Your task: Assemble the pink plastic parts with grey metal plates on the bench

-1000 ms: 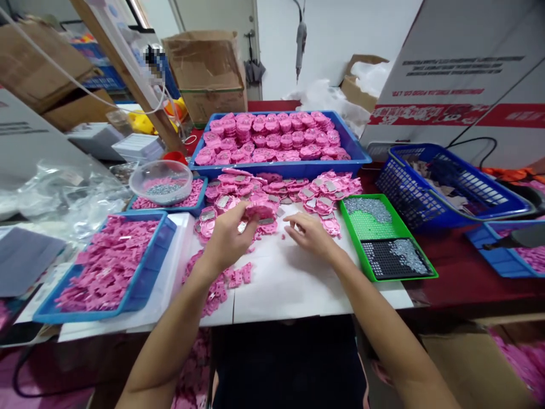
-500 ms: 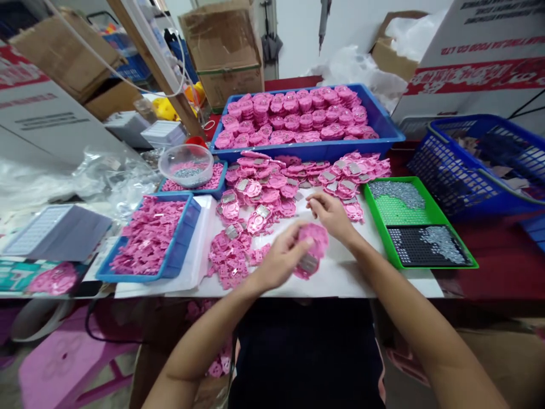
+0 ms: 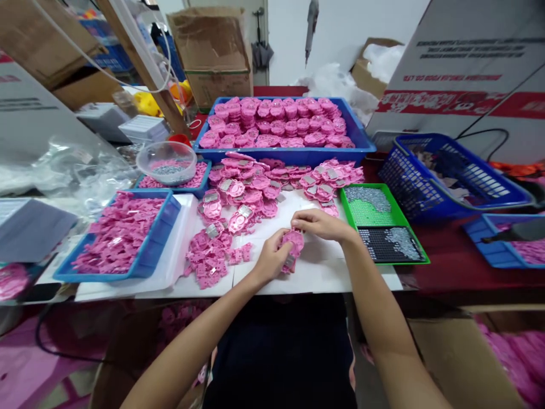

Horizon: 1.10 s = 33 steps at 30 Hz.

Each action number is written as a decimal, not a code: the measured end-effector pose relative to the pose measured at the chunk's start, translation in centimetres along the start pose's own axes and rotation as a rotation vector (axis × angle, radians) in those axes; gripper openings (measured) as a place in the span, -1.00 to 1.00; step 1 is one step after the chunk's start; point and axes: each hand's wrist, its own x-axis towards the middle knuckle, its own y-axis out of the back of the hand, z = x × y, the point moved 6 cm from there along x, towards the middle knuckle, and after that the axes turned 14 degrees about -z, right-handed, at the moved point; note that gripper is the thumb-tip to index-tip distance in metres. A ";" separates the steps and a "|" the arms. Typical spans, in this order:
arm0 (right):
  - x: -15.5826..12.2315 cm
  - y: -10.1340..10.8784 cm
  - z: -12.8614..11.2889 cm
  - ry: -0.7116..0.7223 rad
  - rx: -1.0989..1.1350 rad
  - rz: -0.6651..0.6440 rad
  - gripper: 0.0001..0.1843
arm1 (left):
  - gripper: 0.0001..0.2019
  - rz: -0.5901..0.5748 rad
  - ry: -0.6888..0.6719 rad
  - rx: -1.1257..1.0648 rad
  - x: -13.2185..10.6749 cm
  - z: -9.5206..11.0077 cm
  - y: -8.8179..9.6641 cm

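My left hand (image 3: 272, 255) grips a pink plastic casing (image 3: 293, 244) with a grey metal plate near its lower end, just above the white table covering. Bent over the casing's top edge, my right hand (image 3: 317, 224) has its fingers pressed together there; whether a small part sits between them is hidden. Beyond both hands lies a pile of similar pink casings (image 3: 251, 196), many with metal plates. Small pink plastic parts (image 3: 208, 255) are heaped to the left of my left hand.
Behind the pile stands a blue tray (image 3: 353, 149) of stacked pink casings. A blue bin (image 3: 164, 227) of pink pieces is at left, beside a clear bowl (image 3: 168, 165). On the right are a green tray (image 3: 347, 207) of metal screws and a blue basket (image 3: 430, 193). An electric screwdriver (image 3: 311, 28) hangs above.
My right hand has come in to the casing's top edge, where it was apart before. My left hand still holds the casing. The whole view has swung to the right.
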 end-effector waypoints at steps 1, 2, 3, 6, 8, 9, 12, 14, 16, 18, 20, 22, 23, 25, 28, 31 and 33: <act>0.0 -0.1 0.0 0.006 0.004 0.011 -0.60 | -0.72 0.026 -0.007 0.011 0.0 0.0 0.1; 0.0 -0.2 0.1 0.011 0.011 0.025 -0.60 | -0.72 0.053 -0.009 0.017 -0.1 0.1 0.2; 0.0 -0.4 0.1 0.015 0.016 0.036 -0.60 | -0.71 0.078 -0.007 0.020 -0.1 0.0 0.3; 0.3 -0.9 0.3 0.011 -0.008 0.059 -0.62 | -0.73 0.138 -0.005 0.031 -0.3 -0.1 0.5; 0.5 -1.2 0.3 0.005 -0.050 0.085 -0.62 | -0.76 0.158 -0.004 0.045 -0.5 -0.2 0.5; 0.6 -1.3 0.2 0.006 -0.071 0.101 -0.63 | -0.77 0.166 -0.006 0.054 -0.6 -0.2 0.5; 0.9 -1.6 0.0 0.011 -0.129 0.153 -0.63 | -0.79 0.185 -0.012 0.100 -0.8 0.1 0.4; 1.1 -1.7 -0.2 0.016 -0.173 0.177 -0.62 | -0.77 0.201 -0.008 0.151 -1.0 0.4 0.3; 1.3 -1.8 -0.3 0.028 -0.199 0.184 -0.62 | -0.74 0.219 0.004 0.187 -1.2 0.6 0.3; 1.6 -2.0 -0.3 0.037 -0.199 0.170 -0.61 | -0.71 0.235 0.016 0.196 -1.3 0.7 0.4; 1.8 -2.3 -0.2 0.036 -0.171 0.160 -0.60 | -0.70 0.251 0.015 0.195 -1.4 0.8 0.5; 2.0 -2.4 -0.1 0.037 -0.128 0.175 -0.58 | -0.68 0.265 -0.002 0.203 -1.5 0.8 0.6; 2.0 -2.5 0.0 0.040 -0.102 0.190 -0.57 | -0.67 0.269 -0.011 0.203 -1.6 0.7 0.7; 2.1 -2.7 0.0 0.046 -0.051 0.220 -0.56 | -0.66 0.278 -0.021 0.201 -1.6 0.6 0.9; 2.2 -3.0 -0.1 0.046 -0.001 0.245 -0.55 | -0.65 0.284 -0.026 0.203 -1.7 0.6 1.0; 2.4 -3.2 -0.1 0.045 0.042 0.240 -0.55 | -0.64 0.272 -0.023 0.195 -1.7 0.7 1.0; 2.5 -3.2 0.0 0.042 0.081 0.219 -0.54 | -0.62 0.252 -0.020 0.166 -1.6 0.7 1.0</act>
